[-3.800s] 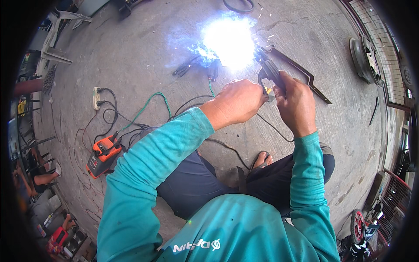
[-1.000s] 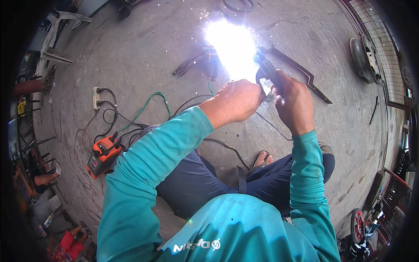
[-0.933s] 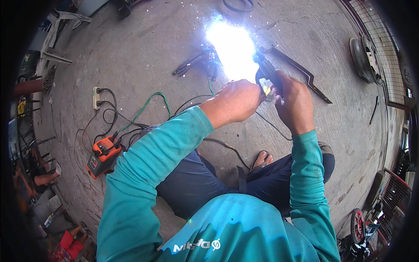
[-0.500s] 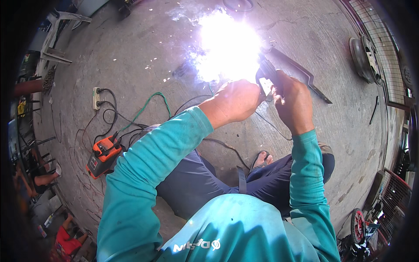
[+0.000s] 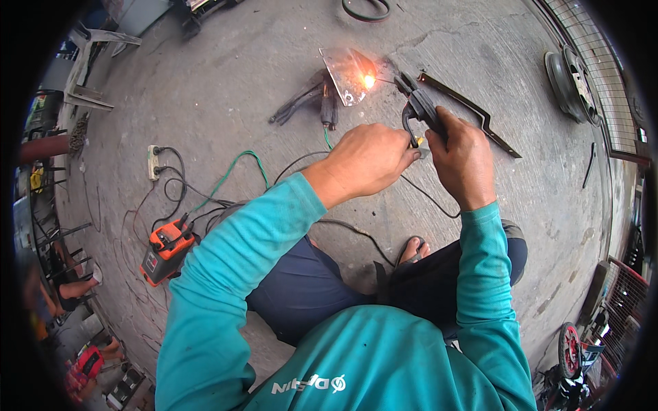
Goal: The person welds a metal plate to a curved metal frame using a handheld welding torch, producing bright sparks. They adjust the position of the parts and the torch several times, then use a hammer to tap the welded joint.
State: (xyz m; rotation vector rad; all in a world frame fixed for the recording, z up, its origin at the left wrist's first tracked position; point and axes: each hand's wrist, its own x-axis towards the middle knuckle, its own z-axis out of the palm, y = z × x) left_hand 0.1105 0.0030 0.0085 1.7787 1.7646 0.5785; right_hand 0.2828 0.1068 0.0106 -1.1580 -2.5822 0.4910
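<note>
My right hand grips a black welding electrode holder. Its thin rod points left at a metal plate, where a spot glows orange beside the rod's tip. Close by, my left hand is closed at the fingertips around a small flat piece with a yellow patch, mostly hidden; its kind is unclear. Against the plate's left side rests a dark clamp with a green cable. A bent dark metal bar lies on the floor to the right of the holder.
An orange and black welding machine sits at left, with cables running toward a power strip. Wheel rims lean by the mesh at right. A black ring lies far ahead. A white plastic chair stands far left; people are at the left edge.
The blinding white arc has died down to a small orange glow, so the plate and clamp now show. Both hands stay nearly in place, and the rod tip sits slightly off the glowing spot.
</note>
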